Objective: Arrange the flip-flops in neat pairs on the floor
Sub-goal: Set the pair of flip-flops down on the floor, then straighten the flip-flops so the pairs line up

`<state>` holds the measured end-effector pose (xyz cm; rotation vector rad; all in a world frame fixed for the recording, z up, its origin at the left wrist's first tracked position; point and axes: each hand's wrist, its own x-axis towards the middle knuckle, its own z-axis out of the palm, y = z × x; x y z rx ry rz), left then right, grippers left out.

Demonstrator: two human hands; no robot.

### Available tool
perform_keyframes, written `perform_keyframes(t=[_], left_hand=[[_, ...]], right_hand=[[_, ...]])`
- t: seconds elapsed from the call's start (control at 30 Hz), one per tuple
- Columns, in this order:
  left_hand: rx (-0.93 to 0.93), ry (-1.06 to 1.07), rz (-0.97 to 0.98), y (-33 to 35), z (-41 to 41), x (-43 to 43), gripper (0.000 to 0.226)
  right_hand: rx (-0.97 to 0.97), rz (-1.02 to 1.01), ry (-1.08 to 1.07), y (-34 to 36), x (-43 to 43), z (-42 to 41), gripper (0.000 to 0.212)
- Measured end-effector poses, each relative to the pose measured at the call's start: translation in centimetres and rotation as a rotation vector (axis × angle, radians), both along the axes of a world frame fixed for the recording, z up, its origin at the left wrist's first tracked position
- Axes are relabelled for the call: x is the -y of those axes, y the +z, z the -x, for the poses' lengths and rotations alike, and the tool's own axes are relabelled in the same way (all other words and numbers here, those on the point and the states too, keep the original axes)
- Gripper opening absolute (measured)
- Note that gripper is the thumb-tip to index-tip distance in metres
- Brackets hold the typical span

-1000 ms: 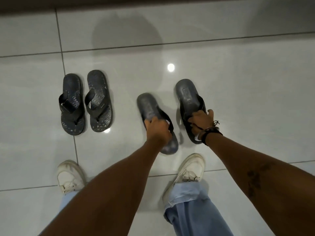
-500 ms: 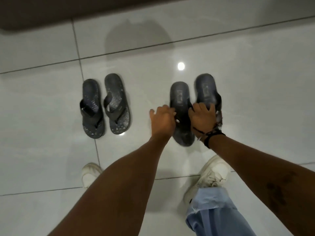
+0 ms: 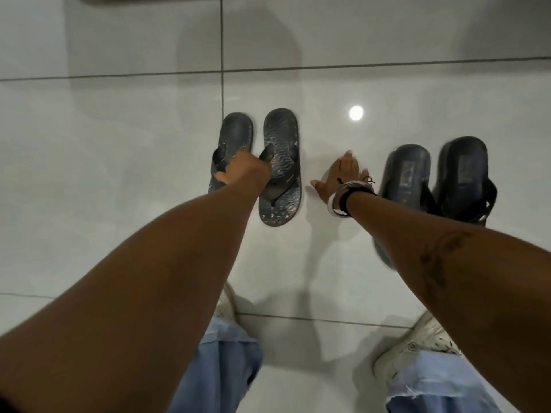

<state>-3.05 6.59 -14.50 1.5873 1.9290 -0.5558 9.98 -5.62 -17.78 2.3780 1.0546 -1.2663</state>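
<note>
At 6 o'clock you see your jeans (image 3: 220,368) and white sneakers (image 3: 417,347). Your left hand (image 3: 244,174) rests on the patterned pair (image 3: 280,171) at 12; grip closed or not, can't tell. Right hand (image 3: 343,174) is open w/ nothing in it, above the floor (image 3: 119,144). The plain pair (image 3: 432,180) lies at 2 o'clock.

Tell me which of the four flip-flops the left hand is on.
The far-left flip-flop, in the patterned pair. The left hand is closed at its strap, while its partner and the smooth pair by the right arm, and, lie untouched.
</note>
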Motion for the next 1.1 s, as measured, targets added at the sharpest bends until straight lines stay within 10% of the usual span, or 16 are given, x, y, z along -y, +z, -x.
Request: perform_keyframes(t=[1.1], left_hand=[[0.043,-0.037,-0.201,-1.3,2.9,-11.1,0.066]], right_hand=[[0.05,0.004,-0.035,-0.8,-0.2,0.9,0.1]])
